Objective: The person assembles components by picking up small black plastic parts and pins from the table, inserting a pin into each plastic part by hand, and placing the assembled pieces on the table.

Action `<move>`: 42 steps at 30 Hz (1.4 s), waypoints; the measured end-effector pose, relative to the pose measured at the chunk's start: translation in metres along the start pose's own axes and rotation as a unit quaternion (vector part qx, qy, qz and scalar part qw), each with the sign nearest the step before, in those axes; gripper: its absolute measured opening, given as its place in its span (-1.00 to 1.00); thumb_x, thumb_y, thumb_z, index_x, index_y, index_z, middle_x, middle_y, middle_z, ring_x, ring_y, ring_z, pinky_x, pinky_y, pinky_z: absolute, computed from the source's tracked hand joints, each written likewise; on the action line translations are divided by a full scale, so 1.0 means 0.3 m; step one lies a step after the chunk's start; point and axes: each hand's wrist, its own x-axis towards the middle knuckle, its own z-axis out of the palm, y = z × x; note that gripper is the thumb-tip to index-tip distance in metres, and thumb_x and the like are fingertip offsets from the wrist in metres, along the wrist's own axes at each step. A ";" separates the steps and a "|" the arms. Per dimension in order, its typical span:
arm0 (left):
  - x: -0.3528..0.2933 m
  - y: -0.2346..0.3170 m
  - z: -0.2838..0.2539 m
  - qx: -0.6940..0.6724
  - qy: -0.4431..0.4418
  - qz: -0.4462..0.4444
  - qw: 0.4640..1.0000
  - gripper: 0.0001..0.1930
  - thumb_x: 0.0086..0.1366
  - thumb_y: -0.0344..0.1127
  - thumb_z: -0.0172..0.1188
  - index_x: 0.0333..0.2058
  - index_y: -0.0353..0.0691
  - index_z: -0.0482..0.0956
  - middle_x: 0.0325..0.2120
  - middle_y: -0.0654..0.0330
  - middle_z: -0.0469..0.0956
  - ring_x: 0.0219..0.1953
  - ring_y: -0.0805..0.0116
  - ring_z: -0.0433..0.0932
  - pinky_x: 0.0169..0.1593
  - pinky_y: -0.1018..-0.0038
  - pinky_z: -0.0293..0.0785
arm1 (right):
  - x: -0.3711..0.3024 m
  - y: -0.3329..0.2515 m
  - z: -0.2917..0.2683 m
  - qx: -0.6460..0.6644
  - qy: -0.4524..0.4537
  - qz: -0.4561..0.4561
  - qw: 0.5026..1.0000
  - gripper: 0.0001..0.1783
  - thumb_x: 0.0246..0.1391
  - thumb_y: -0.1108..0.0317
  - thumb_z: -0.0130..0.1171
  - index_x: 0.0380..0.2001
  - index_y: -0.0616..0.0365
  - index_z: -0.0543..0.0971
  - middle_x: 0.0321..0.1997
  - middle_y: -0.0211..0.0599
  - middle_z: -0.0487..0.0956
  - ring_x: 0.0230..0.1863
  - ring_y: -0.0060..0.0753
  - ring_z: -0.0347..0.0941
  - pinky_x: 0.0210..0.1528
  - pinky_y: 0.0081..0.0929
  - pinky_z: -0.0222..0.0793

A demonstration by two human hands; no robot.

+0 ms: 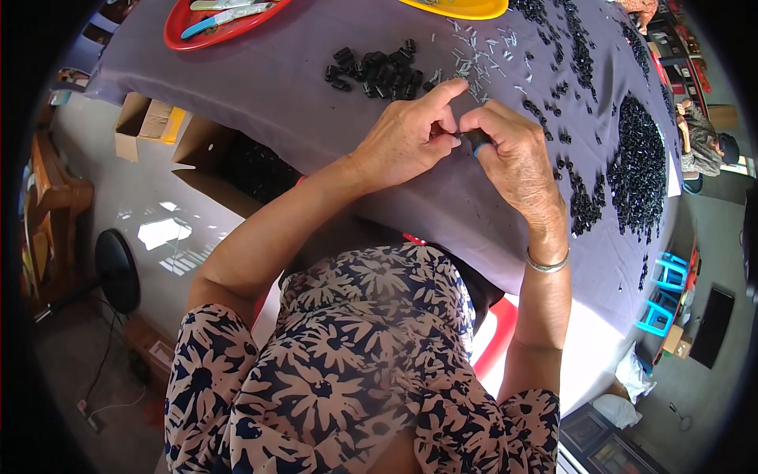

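Observation:
Above the table's near edge, the fingertips of my two hands meet. My right hand (517, 154), with a silver bangle on its wrist, is closed around a small dark piece (476, 137); a bit of blue shows at its thumb. My left hand (407, 130) pinches thumb against finger right beside that piece, its index finger stretched outward. What sits in the left pinch is too small to make out. Just beyond my left hand lies a heap of black plastic parts (383, 73). Small clear and whitish slivers (478, 59) are scattered past both hands.
A purple-grey cloth (308, 103) covers the table. Large piles of small black parts (636, 170) spread at the right. A red tray (178, 39) with knife-like tools and a yellow tray (466, 9) stand at the far side. An open cardboard box (201, 178) of black parts is below left.

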 end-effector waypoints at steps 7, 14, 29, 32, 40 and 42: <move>0.010 0.009 -0.007 -0.017 -0.018 -0.030 0.999 -0.44 0.10 -0.54 0.29 0.11 -0.27 0.38 -0.35 0.21 0.56 -0.41 0.50 0.51 -0.24 0.54 0.47 | 0.016 0.003 0.013 0.015 -0.002 -0.008 1.000 -0.65 -0.30 0.75 -0.04 -0.37 0.24 0.54 -0.48 -0.18 0.48 -0.46 -0.15 0.45 -0.39 -0.35 0.35; 0.006 -0.051 -0.010 -0.014 0.026 0.016 0.999 -0.65 0.08 -0.50 0.32 -0.12 -0.32 0.49 0.00 0.13 0.53 -0.31 0.36 0.59 -0.18 0.48 0.48 | 0.027 0.002 0.049 0.045 0.061 0.013 0.997 -0.72 -0.23 0.70 0.01 -0.38 0.22 0.56 -0.47 -0.15 0.54 -0.45 -0.13 0.49 -0.36 -0.34 0.38; 0.004 -0.029 -0.004 -0.098 -0.002 -0.041 0.994 -0.83 0.18 -0.52 0.28 -0.23 -0.32 0.62 -0.42 0.31 0.59 -0.40 0.66 0.45 -0.28 0.66 0.40 | -0.148 0.285 -0.185 -0.102 0.122 0.164 0.974 -0.62 -0.15 0.71 -0.07 -0.24 0.24 0.58 -0.33 -0.11 0.60 -0.31 -0.40 0.58 -0.20 -0.51 0.46; 0.011 -0.024 0.009 -0.078 -0.015 -0.018 0.997 -0.84 0.16 -0.52 0.29 -0.24 -0.30 0.63 -0.45 0.32 0.56 -0.43 0.64 0.42 -0.31 0.66 0.36 | -0.192 0.395 -0.191 -0.173 0.122 0.121 0.970 -0.59 -0.15 0.71 -0.06 -0.20 0.24 0.57 -0.25 -0.10 0.60 -0.23 -0.17 0.59 -0.15 -0.37 0.48; 0.007 -0.010 0.012 -0.059 -0.009 0.007 0.998 -0.85 0.12 -0.51 0.31 -0.29 -0.26 0.65 -0.48 0.29 0.52 -0.50 0.58 0.39 -0.38 0.61 0.34 | -0.170 0.337 -0.114 -0.320 0.062 0.075 0.942 -0.72 -0.15 0.67 0.03 -0.31 0.23 0.55 -0.27 -0.17 0.53 -0.22 0.04 0.50 -0.15 -0.16 0.45; 0.005 -0.002 0.026 -0.061 -0.003 -0.009 0.998 -0.84 0.11 -0.51 0.32 -0.29 -0.26 0.65 -0.48 0.29 0.52 -0.50 0.57 0.39 -0.38 0.60 0.35 | -0.174 0.318 -0.119 -0.291 0.067 0.145 0.943 -0.76 -0.20 0.67 0.07 -0.37 0.23 0.55 -0.31 -0.16 0.53 -0.25 0.05 0.50 -0.20 -0.16 0.43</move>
